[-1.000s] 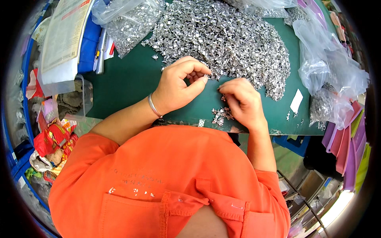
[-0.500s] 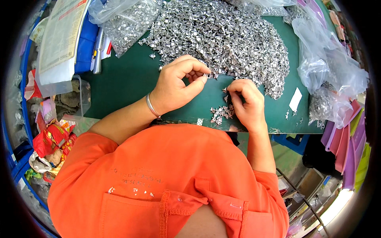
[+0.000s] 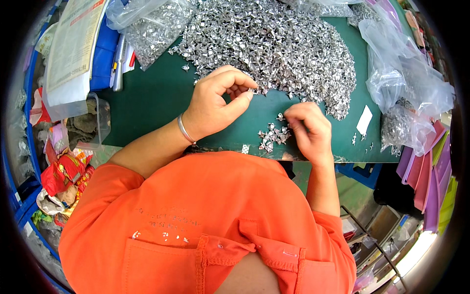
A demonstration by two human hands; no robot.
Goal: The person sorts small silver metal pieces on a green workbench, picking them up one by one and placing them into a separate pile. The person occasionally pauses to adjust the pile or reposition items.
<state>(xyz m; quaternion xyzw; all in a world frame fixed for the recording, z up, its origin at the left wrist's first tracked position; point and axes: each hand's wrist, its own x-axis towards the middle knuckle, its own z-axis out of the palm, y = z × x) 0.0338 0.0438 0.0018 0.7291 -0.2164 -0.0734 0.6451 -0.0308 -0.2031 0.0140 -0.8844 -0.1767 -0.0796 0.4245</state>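
A broad heap of small silver metal pieces [image 3: 274, 44] covers the far middle of the green table. At its near edge my left hand [image 3: 218, 100], with a bracelet on the wrist, pinches one small metal piece [image 3: 251, 91] between thumb and forefinger. My right hand [image 3: 311, 130] is closed, fingers curled, beside a little cluster of similar pieces [image 3: 272, 137] near the table's front edge. Whatever its fingertips hold, if anything, is hidden. One loose piece [image 3: 280, 116] lies just left of those fingertips.
Clear bags of metal pieces stand at the far left [image 3: 156, 32] and right [image 3: 399, 125]. A white card [image 3: 364, 120] and a few scattered pieces lie at the right. A blue bin [image 3: 105, 59] with papers and a clear plastic box [image 3: 102, 117] are at the left.
My right hand has shifted slightly right and toward me, leaving a loose piece on the table beside its fingertips. My left hand keeps its pinch in nearly the same place.
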